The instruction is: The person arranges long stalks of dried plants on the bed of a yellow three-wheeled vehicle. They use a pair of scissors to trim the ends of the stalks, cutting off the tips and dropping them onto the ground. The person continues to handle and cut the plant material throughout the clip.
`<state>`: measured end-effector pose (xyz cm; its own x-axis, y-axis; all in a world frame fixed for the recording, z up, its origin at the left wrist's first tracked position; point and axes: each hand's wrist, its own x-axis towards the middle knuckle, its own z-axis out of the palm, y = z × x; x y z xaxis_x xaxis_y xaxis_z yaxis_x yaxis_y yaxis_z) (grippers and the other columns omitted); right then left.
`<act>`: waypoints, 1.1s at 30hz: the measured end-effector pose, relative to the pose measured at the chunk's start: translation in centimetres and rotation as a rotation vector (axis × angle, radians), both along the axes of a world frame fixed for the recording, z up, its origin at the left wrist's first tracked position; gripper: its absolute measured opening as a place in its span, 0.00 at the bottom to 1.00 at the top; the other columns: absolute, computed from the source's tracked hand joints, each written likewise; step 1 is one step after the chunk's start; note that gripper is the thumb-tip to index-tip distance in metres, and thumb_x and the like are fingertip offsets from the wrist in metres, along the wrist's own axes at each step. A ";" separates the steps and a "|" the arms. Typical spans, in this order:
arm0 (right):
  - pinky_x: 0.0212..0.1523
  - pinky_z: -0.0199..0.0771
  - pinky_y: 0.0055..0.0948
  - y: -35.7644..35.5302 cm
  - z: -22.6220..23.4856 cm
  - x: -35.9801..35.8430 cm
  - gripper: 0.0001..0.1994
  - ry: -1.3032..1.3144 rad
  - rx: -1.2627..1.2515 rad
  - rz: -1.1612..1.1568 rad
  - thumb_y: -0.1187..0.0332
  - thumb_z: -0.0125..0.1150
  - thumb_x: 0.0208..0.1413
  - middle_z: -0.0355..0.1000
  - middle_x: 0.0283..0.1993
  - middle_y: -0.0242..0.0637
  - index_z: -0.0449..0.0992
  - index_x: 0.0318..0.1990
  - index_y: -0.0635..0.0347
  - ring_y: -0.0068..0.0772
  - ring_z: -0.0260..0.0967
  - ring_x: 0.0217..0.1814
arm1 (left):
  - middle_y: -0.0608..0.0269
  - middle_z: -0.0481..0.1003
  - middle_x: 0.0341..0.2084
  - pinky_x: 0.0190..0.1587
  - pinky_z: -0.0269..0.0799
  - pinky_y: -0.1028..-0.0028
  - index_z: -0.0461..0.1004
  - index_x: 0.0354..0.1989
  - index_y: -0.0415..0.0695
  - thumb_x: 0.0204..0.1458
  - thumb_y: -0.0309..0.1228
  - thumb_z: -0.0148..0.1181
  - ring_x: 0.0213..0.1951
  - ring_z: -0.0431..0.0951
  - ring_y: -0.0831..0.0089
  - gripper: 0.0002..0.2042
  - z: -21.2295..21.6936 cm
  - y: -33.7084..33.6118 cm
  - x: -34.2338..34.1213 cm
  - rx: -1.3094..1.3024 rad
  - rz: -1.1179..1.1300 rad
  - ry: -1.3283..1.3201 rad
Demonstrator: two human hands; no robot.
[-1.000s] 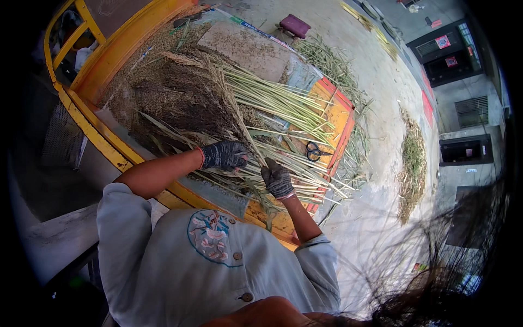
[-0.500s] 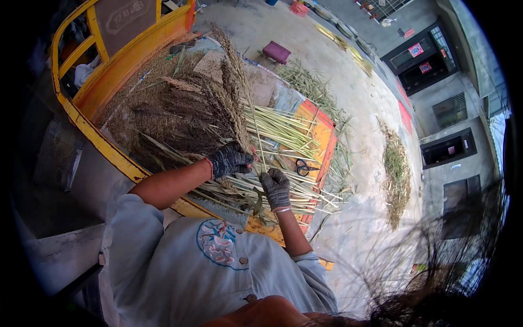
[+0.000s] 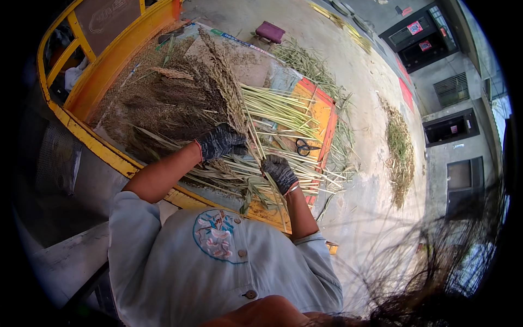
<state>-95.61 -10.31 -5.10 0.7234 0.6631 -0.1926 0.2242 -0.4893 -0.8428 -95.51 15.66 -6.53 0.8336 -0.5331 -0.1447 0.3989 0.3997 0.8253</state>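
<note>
**Fingers closed on a long stalk, one hand at each part**

Fingers of the left hand [image 3: 220, 141], in a dark glove, close around the upper part of a stalk bundle [image 3: 231, 95], just under its brown seed head. The right hand [image 3: 279, 171], also gloved, grips the pale green stems lower down, nearer to the body. The long axis of the bundle runs from the seed head, far and up in the view, down toward the person's chest. The left hand is nearer to the seed head, the right hand nearer to the cut ends. Under both hands lies a heap of green stems [image 3: 283, 117] on an orange-edged cart bed [image 3: 321, 103]. Black scissors [image 3: 305, 146] lie just right of the right hand, not touching it.
</note>
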 end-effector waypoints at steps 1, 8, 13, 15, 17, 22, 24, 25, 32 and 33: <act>0.32 0.66 0.34 -0.5 -0.7 0.4 0.07 -0.243 -0.118 0.084 0.66 0.49 0.51 0.68 0.28 0.41 0.70 0.29 0.58 0.43 0.66 0.30 | 0.58 0.67 0.48 0.43 0.73 0.71 0.59 0.57 0.45 0.54 0.27 0.50 0.40 0.74 0.68 0.21 0.4 -0.2 0.0 -0.026 0.046 0.149; 0.32 0.66 0.37 -1.4 0.3 -0.1 0.10 -0.369 -0.134 -0.045 0.63 0.53 0.51 0.70 0.27 0.44 0.71 0.30 0.61 0.47 0.67 0.32 | 0.50 0.72 0.39 0.39 0.77 0.61 0.65 0.50 0.42 0.53 0.29 0.51 0.43 0.74 0.56 0.15 1.2 1.1 1.0 -0.278 0.283 0.344; 0.37 0.68 0.36 -0.5 1.0 -0.8 0.16 -0.301 -0.060 -0.145 0.60 0.57 0.50 0.72 0.33 0.51 0.74 0.35 0.67 0.48 0.70 0.36 | 0.54 0.71 0.41 0.32 0.78 0.68 0.59 0.56 0.51 0.52 0.29 0.53 0.33 0.75 0.65 0.22 2.9 0.1 0.9 -0.501 0.310 0.330; 0.37 0.69 0.37 0.1 0.8 -1.1 0.17 -0.285 -0.020 -0.168 0.61 0.58 0.49 0.72 0.35 0.53 0.73 0.38 0.69 0.47 0.71 0.37 | 0.59 0.72 0.37 0.28 0.76 0.74 0.60 0.55 0.55 0.50 0.30 0.57 0.29 0.74 0.72 0.23 2.8 0.3 0.8 -0.381 0.342 0.292; 0.37 0.70 0.38 1.6 2.2 -1.7 0.17 -0.200 -0.036 -0.193 0.61 0.58 0.49 0.72 0.34 0.54 0.74 0.37 0.69 0.48 0.71 0.37 | 0.63 0.74 0.32 0.26 0.73 0.77 0.68 0.49 0.54 0.49 0.32 0.59 0.27 0.73 0.76 0.17 1.1 1.3 0.7 -0.348 0.352 0.217; 0.38 0.70 0.32 1.9 0.1 -2.1 0.15 -0.654 -0.006 -0.162 0.68 0.61 0.46 0.73 0.34 0.49 0.72 0.42 0.66 0.41 0.72 0.38 | 0.65 0.73 0.23 0.24 0.71 0.77 0.72 0.36 0.43 0.49 0.31 0.59 0.22 0.70 0.75 0.08 0.5 1.2 1.2 -0.300 0.497 0.321; 0.38 0.70 0.31 1.8 -1.6 -2.2 0.15 -0.218 0.199 -0.390 0.70 0.62 0.46 0.73 0.34 0.45 0.72 0.41 0.66 0.35 0.71 0.37 | 0.64 0.73 0.24 0.24 0.71 0.77 0.72 0.36 0.44 0.49 0.31 0.59 0.23 0.71 0.75 0.08 0.7 1.1 1.1 -0.293 0.504 0.337; 0.38 0.70 0.30 2.0 -1.9 -2.3 0.15 0.008 0.299 -0.496 0.70 0.62 0.46 0.74 0.33 0.44 0.72 0.41 0.66 0.32 0.71 0.36 | 0.64 0.73 0.25 0.25 0.71 0.77 0.72 0.37 0.44 0.49 0.30 0.59 0.23 0.71 0.74 0.08 0.7 1.1 1.0 -0.287 0.512 0.346; 0.35 0.68 0.28 -0.1 -2.9 0.0 0.07 0.023 0.127 -0.077 0.70 0.53 0.50 0.72 0.29 0.42 0.73 0.32 0.63 0.35 0.68 0.32 | 0.65 0.73 0.28 0.28 0.72 0.75 0.72 0.35 0.44 0.46 0.22 0.58 0.32 0.73 0.75 0.08 1.2 1.3 1.1 -0.206 0.445 0.228; 0.35 0.68 0.30 0.3 -1.7 -0.1 0.06 0.020 0.084 -0.086 0.71 0.51 0.50 0.72 0.30 0.42 0.74 0.31 0.61 0.39 0.68 0.33 | 0.65 0.73 0.28 0.29 0.72 0.74 0.72 0.35 0.44 0.47 0.22 0.58 0.33 0.73 0.74 0.07 1.1 1.5 1.0 -0.207 0.441 0.212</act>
<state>-95.75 -10.05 -6.85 0.7751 0.6129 -0.1536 0.1672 -0.4334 -0.8856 -94.53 17.14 -5.47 0.9490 -0.1739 -0.2630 0.3056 0.7131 0.6310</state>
